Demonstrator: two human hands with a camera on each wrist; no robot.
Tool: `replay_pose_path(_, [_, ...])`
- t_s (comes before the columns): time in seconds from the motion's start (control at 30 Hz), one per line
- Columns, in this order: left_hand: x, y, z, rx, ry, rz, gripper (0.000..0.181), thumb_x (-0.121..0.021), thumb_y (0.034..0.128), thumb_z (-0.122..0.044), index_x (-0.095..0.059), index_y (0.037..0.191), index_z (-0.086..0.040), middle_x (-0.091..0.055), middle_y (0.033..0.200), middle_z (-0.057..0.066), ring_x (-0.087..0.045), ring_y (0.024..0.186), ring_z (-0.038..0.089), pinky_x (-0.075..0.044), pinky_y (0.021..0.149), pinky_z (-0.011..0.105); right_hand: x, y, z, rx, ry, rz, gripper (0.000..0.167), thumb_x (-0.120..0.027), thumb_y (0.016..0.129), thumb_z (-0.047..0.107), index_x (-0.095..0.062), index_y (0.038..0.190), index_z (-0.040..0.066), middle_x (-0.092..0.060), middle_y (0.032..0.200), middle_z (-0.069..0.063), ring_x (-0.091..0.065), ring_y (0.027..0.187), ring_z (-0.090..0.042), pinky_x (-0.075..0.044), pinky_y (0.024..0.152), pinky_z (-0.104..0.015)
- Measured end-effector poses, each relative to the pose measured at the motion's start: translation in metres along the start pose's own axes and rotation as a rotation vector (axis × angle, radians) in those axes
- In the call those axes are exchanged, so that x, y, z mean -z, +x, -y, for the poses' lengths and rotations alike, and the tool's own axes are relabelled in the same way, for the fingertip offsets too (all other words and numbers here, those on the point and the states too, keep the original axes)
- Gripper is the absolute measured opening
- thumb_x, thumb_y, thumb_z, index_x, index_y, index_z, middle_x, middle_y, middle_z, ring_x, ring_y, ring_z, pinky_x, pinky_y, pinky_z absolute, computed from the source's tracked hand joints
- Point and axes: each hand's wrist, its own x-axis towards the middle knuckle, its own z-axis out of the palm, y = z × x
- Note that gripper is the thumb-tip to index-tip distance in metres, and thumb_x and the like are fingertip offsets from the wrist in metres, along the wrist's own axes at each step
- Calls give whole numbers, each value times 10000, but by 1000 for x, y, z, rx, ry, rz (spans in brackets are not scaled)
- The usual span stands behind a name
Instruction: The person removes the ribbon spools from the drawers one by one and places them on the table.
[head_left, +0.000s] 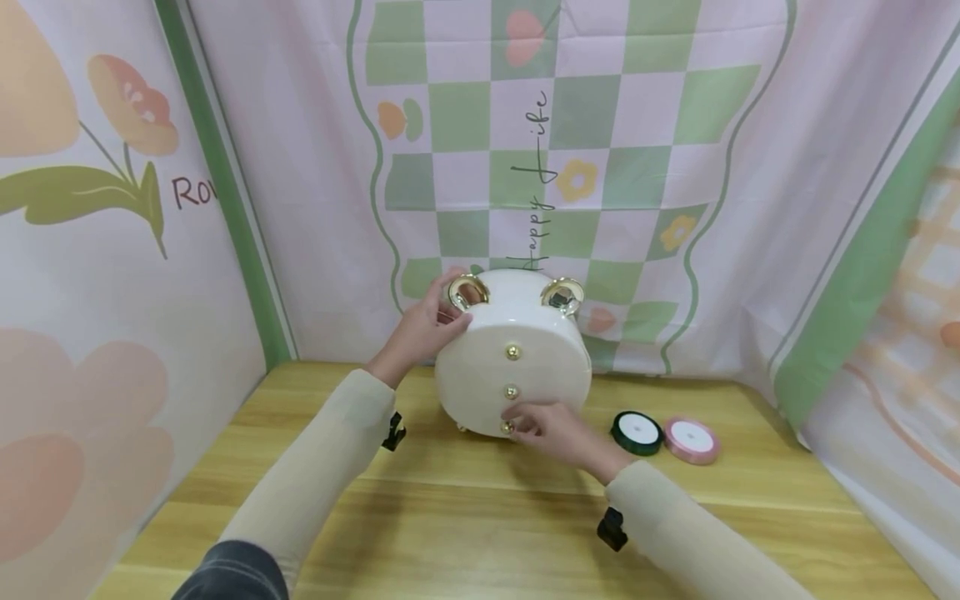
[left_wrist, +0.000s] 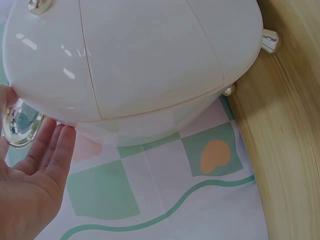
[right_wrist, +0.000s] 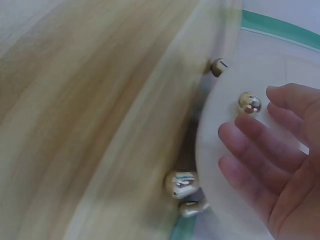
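Observation:
A glossy white rounded box [head_left: 480, 375] [left_wrist: 150, 55] stands upright on small gold feet, with two gold ring-shaped ears on top. Its front carries three gold knobs in a vertical row. At the left ear [head_left: 468, 292] [left_wrist: 22, 124], my left hand [head_left: 426, 329] [left_wrist: 37, 185] grips the box's upper edge, thumb on one side of the ear and fingers on the other. My right hand [head_left: 558, 431] [right_wrist: 285, 155] is at the lowest knob [head_left: 507, 427] [right_wrist: 249, 103], thumb and fingers slightly spread around it without visibly closing on it.
A dark green ribbon spool [head_left: 637, 432] and a pink ribbon spool [head_left: 692, 440] lie side by side on the wooden table [head_left: 450, 533], right of the box. Behind the table hangs a checked, flowered cloth [head_left: 517, 117]; more printed cloth hangs at both sides.

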Motion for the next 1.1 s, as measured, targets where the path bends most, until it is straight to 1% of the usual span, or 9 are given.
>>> replay_pose_path(0.1, [0, -1, -1, 3, -10, 1, 726, -656, 991, -261, -234, 1577, -336, -655, 1033, 93, -655, 942, 237, -564, 838, 372, -5, 2, -4, -10, 19, 9, 215, -702, 954, 139, -705, 1165, 101, -720, 1115, -57, -706, 923, -169, -573, 755, -280])
replay_pose_path(0.2, [0, -1, -2, 7, -17, 3, 725, -656, 991, -259, -237, 1576, -339, -653, 1039, 97, -655, 949, 241, -564, 841, 373, -9, 3, -7, -20, 33, -1, 205, -707, 952, 155, -713, 1151, 107, -719, 1114, -42, -701, 934, -165, -573, 786, -294])
replay_pose_path(0.33, [0, -2, -2, 11, -14, 3, 728, -657, 990, -262, -232, 1574, -356, -652, 1047, 98, -654, 957, 244, -564, 847, 377, -12, 4, -7, -23, 48, -23, 183, -697, 957, 145, -725, 1134, 103, -718, 1110, -42, -698, 935, -173, -573, 796, -316])
replay_pose_path(0.47, [0, -1, -1, 12, -7, 0, 724, -656, 990, -270, -234, 1569, -368, -651, 1048, 92, -653, 961, 241, -560, 855, 379, -15, 5, -6, -41, 65, -59, 174, -691, 949, 97, -744, 1116, 94, -726, 1100, -50, -700, 951, -208, -572, 807, -336])
replay_pose_path(0.6, [0, -1, 0, 10, -8, 1, 721, -656, 990, -270, -237, 1568, -366, -650, 1045, 90, -653, 961, 242, -559, 859, 378, -21, 6, -9, -71, 90, -105, 177, -703, 931, 59, -765, 1093, 96, -738, 1075, -43, -705, 962, -216, -573, 803, -312])
replay_pose_path(0.77, [0, -2, -1, 11, -13, 1, 724, -657, 991, -263, -235, 1570, -368, -653, 1046, 93, -654, 964, 246, -558, 861, 378, -25, 7, -12, -96, 112, -141, 175, -710, 929, 58, -781, 1081, 109, -743, 1071, -36, -713, 941, -190, -567, 753, -253])
replay_pose_path(0.9, [0, -2, -1, 17, -18, -1, 725, -658, 990, -260, -237, 1569, -372, -651, 1047, 93, -652, 965, 247, -559, 856, 384, -26, 6, -10, -104, 120, -152, 174, -706, 933, 57, -785, 1081, 102, -742, 1080, -48, -711, 974, -219, -571, 751, -258])
replay_pose_path(1.1, [0, -1, -1, 6, -21, 4, 726, -653, 993, -262, -230, 1574, -368, -649, 1048, 96, -652, 959, 248, -563, 846, 385, -25, 4, -6, -117, 138, -157, 176, -693, 942, 54, -784, 1086, 98, -740, 1090, -51, -696, 1033, -256, -578, 786, -287])
